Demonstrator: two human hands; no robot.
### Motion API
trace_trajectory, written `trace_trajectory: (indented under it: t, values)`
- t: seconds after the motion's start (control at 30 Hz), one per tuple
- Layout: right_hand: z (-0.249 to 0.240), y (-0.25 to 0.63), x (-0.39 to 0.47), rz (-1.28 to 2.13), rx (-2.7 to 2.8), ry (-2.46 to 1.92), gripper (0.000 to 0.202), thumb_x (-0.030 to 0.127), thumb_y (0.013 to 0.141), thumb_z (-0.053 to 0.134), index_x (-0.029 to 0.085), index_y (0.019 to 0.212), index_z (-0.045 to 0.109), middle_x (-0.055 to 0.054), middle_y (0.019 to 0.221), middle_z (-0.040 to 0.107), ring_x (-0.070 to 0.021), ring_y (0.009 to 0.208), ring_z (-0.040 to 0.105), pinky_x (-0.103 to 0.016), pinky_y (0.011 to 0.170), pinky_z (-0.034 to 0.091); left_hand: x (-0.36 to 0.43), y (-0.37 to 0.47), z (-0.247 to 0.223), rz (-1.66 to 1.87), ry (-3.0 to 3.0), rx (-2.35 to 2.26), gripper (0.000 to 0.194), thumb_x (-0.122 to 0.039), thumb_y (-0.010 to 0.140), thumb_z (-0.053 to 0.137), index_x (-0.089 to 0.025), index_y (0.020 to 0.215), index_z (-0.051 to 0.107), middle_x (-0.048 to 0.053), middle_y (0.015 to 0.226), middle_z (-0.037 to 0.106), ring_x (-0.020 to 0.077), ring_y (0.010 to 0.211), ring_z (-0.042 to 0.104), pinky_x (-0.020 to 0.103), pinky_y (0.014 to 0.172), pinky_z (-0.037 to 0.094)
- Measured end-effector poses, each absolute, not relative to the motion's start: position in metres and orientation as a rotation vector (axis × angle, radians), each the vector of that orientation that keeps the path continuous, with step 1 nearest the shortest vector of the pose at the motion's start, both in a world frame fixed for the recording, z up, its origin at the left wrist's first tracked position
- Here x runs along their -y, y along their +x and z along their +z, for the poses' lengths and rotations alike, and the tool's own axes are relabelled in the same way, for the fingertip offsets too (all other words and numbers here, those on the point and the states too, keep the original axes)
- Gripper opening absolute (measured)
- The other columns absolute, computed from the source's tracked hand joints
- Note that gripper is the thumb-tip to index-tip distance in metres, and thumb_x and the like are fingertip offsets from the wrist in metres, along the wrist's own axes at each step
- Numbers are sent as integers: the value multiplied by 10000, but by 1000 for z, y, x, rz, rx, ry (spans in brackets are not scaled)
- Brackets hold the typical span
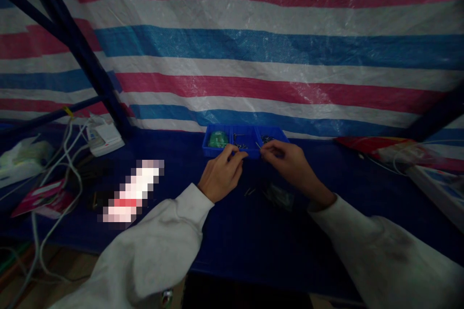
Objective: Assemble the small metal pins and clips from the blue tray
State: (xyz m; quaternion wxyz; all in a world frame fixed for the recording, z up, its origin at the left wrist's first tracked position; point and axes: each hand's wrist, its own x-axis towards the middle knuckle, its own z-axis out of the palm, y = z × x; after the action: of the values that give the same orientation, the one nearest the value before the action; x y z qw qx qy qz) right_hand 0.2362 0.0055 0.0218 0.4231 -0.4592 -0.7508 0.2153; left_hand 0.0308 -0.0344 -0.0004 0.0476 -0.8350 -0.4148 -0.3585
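My left hand is closed in a pinch at the front edge of a blue divided tray; whatever is between its fingertips is too small to make out. Opposite it, my right hand pinches a small thin metal pin, its tip pointing left toward the tray. A green bundle fills the tray's left compartment. Small metal parts lie in the middle one, and more metal pieces show in the right one, partly hidden by my right hand.
On the blue table between my forearms lie a few thin pins and a clear plastic bag. White cables and a white box crowd the left. Red packaging and a flat box sit at right.
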Motion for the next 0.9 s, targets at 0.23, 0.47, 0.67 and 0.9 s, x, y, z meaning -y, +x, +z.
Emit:
trace_trajectory:
  t: [0.23,0.47,0.67,0.9]
  values:
    - [29,227,-19,138,2016,-1234,215,264,888,573,140,1009,701,-83,870,729,-220,784,664,-344,752,483,33,26,5,-902,-2540,1237,285,-146,948,433,-184,1217,520,87,1152,530,158,873,625,282,714,582]
    - [3,244,23,331,2536,-944,157,230,903,607,216,1026,704,-63,1002,677,-207,930,622,-348,843,476,30,22,3,-778,-2578,1248,243,-129,940,449,-180,1142,572,80,1082,546,176,893,609,293,721,564]
    - [-4,237,30,385,2653,-917,152,230,903,624,243,1018,722,-58,1014,638,-219,996,576,-360,867,472,27,23,0,-825,-2633,1200,212,-110,932,463,-168,1083,601,78,1030,563,197,954,589,353,865,533]
    - [-11,234,31,336,2677,-932,130,172,927,569,206,974,685,-66,1027,619,-210,986,570,-361,870,482,29,25,-2,-777,-2752,1209,186,-144,948,461,-168,1038,621,72,1020,571,197,976,576,348,868,522]
